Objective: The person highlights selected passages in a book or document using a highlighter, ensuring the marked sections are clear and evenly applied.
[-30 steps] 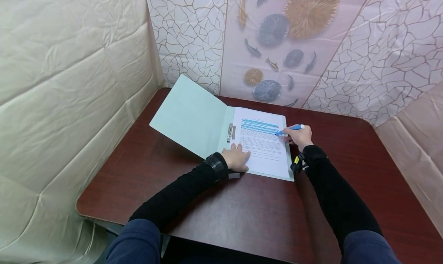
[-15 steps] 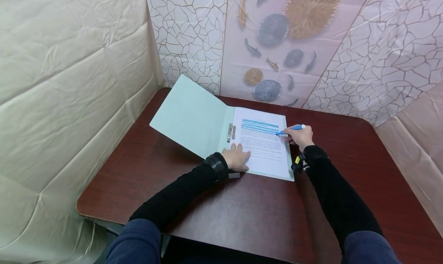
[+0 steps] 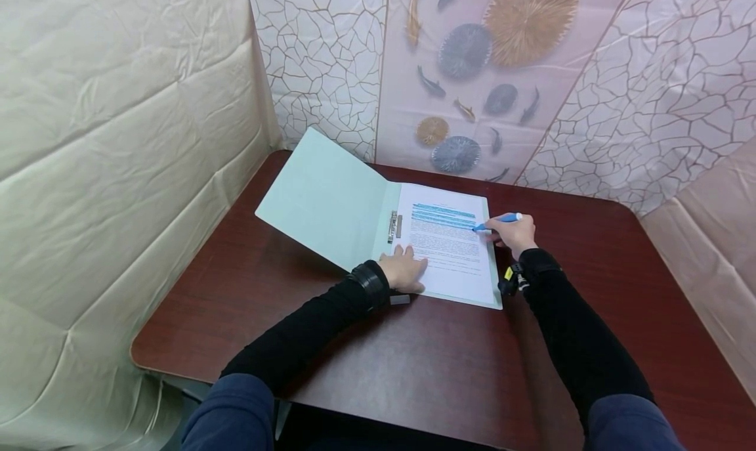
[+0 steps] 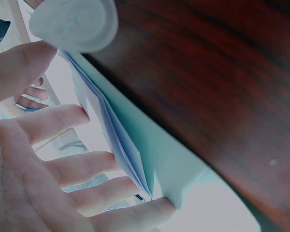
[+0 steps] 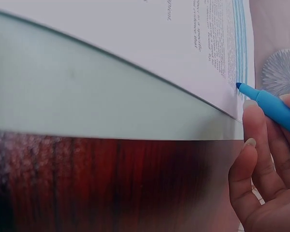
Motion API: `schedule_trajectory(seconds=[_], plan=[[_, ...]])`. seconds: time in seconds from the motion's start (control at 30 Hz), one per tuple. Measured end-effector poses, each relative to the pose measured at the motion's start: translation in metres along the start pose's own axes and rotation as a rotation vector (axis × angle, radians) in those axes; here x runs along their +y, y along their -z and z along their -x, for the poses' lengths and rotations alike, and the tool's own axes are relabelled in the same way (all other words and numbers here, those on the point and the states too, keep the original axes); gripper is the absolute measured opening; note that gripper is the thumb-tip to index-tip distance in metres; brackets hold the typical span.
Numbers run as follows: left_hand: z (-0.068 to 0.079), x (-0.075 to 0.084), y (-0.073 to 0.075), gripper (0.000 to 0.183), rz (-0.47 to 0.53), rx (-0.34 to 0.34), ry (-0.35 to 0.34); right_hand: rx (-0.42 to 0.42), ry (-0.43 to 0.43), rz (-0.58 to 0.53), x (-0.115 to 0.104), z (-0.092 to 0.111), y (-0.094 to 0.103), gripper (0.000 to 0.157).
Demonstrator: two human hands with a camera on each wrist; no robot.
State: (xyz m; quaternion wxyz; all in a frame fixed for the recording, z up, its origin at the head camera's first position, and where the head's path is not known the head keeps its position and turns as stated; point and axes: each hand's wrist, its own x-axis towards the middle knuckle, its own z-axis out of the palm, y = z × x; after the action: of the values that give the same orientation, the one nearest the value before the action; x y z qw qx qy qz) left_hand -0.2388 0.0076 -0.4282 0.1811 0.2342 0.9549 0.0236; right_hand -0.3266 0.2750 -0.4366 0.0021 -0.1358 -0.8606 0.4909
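A blue highlighter (image 3: 504,218) with a white end is pinched in my right hand (image 3: 520,233). Its dark blue tip (image 5: 239,85) meets the printed sheet (image 3: 449,274) at the right end of the blue-marked lines. Those bands cover the upper text. My left hand (image 3: 403,270) rests with spread fingers on the sheet's lower left corner. Under the paper lies a pale green folder (image 3: 331,201), its cover raised open to the left. In the left wrist view, several paper edges (image 4: 113,128) show beneath my fingertips.
A metal clip (image 3: 392,228) sits along the folder's spine. Beside my left wrist is a small grey piece (image 3: 399,300), its kind unclear. The reddish-brown table (image 3: 425,365) extends around the folder, with patterned cloth (image 3: 331,64) hanging behind it.
My right hand and the highlighter have slid slightly to the right along the text line. The left hand and the folder have stayed in place.
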Motion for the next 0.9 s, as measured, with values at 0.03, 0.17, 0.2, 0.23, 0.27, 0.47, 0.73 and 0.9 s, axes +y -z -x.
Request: schedule_trajectory(seconds=[0.03, 0.17, 0.2, 0.23, 0.27, 0.47, 0.73, 0.9], plan=[[-0.0004, 0.0, 0.0001, 0.067, -0.001, -0.001, 0.0, 0.0, -0.001, 0.001, 0.0, 0.0001, 0.0004, 0.037], [0.0008, 0.0001, 0.001, 0.068, -0.002, -0.008, -0.004, -0.01, 0.0, 0.001, -0.0004, 0.0013, 0.0023, 0.038], [0.0013, 0.0002, 0.0012, 0.068, -0.002, -0.009, -0.006, -0.013, -0.001, 0.0, -0.0004, 0.0015, 0.0029, 0.038], [0.0017, 0.0002, 0.0014, 0.068, -0.002, -0.009, -0.007, -0.016, -0.001, -0.003, -0.0004, 0.0015, 0.0034, 0.038], [0.0022, 0.0003, 0.0015, 0.067, -0.001, -0.009, -0.009, -0.019, -0.001, -0.005, -0.0004, 0.0016, 0.0038, 0.038], [0.0011, 0.0, 0.001, 0.067, -0.008, -0.008, -0.012, -0.013, 0.001, -0.008, 0.0, 0.0025, 0.005, 0.037], [-0.0002, 0.0, 0.0009, 0.067, -0.006, -0.018, 0.0, -0.002, 0.016, -0.009, 0.0029, 0.0022, 0.0058, 0.036], [-0.0045, -0.0008, -0.0023, 0.067, -0.003, -0.013, 0.004, 0.0, 0.021, -0.013, 0.0043, 0.0021, 0.0061, 0.035]])
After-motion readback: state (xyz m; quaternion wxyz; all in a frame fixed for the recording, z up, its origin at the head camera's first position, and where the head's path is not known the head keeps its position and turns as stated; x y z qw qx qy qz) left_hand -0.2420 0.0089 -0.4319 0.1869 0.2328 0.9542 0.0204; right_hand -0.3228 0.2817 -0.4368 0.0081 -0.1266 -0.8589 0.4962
